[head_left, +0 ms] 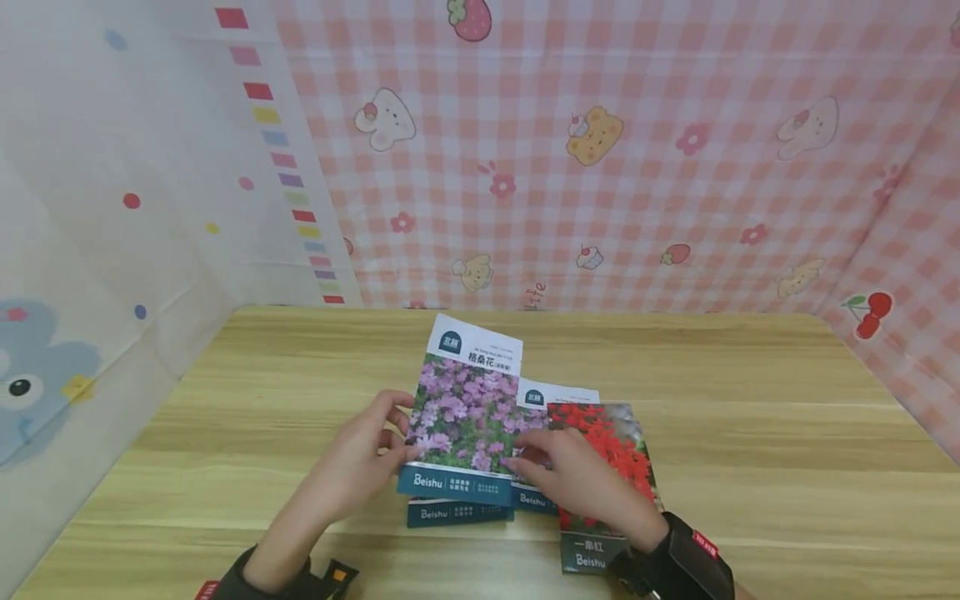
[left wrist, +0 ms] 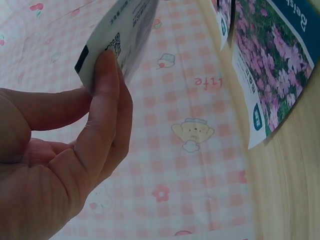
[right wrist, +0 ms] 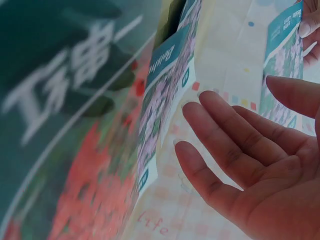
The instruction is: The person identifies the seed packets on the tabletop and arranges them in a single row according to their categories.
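Observation:
My left hand [head_left: 360,458] pinches the left edge of a seed packet [head_left: 468,408] printed with pink-purple flowers and a teal "Beishu" band. The left wrist view shows the printed back of this packet [left wrist: 125,37], thumb on one face and fingers on the other. By the packet's right edge is my right hand [head_left: 566,467], its fingers [right wrist: 220,150] spread and loosely bent in the right wrist view, with nothing gripped. Beneath the raised packet lie more purple-flower packets [left wrist: 275,60], partly hidden. Under my right forearm lies a red-flower packet [head_left: 600,425].
The packets rest on a light wood-grain table [head_left: 712,358]. Behind it hangs a pink checked cloth [head_left: 637,192] with cartoon prints, and a white printed cloth [head_left: 112,250] covers the left side. Both wrists wear black straps [head_left: 686,554].

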The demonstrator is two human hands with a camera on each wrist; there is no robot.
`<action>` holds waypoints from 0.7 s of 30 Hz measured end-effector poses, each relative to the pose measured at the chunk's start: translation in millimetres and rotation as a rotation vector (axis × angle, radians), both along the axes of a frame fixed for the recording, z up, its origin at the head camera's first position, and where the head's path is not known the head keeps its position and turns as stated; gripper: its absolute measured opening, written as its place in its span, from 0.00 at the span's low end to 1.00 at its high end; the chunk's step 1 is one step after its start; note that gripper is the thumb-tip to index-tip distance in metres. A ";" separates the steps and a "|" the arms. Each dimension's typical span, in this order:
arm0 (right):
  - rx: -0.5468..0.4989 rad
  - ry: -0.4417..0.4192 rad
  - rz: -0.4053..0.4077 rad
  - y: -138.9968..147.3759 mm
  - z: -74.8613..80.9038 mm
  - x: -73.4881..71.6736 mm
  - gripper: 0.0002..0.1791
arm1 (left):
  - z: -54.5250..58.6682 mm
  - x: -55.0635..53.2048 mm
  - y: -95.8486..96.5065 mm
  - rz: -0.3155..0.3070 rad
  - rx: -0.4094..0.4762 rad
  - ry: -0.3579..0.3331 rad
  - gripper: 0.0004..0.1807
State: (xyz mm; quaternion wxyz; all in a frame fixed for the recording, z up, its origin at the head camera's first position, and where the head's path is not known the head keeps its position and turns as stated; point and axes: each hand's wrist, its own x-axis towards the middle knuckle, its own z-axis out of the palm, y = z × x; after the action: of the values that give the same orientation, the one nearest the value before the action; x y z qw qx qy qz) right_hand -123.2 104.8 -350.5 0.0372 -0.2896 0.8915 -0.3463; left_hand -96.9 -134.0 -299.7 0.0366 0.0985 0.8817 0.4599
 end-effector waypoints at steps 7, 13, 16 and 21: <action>-0.029 -0.023 -0.003 -15.9 1.2 -1.1 0.09 | 1.0 -1.1 -7.3 0.039 -0.076 -0.002 0.22; -0.039 -0.040 0.021 -30.5 3.5 -3.2 0.14 | 4.6 -1.4 -22.8 0.079 -0.074 -0.043 0.20; -0.031 -0.056 0.044 -39.1 4.9 -4.8 0.17 | 5.8 -2.6 -32.5 0.085 -0.075 -0.056 0.20; -0.017 -0.109 0.104 -53.3 8.6 -6.6 0.17 | 5.1 -5.5 -47.8 0.098 -0.129 -0.067 0.17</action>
State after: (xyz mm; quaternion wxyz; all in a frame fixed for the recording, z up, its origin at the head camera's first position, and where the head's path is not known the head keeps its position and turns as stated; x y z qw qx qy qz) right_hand -129.8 51.5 -341.9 0.1012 -0.3166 0.8690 -0.3666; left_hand -102.5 -181.8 -294.5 0.0498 0.0371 0.9117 0.4062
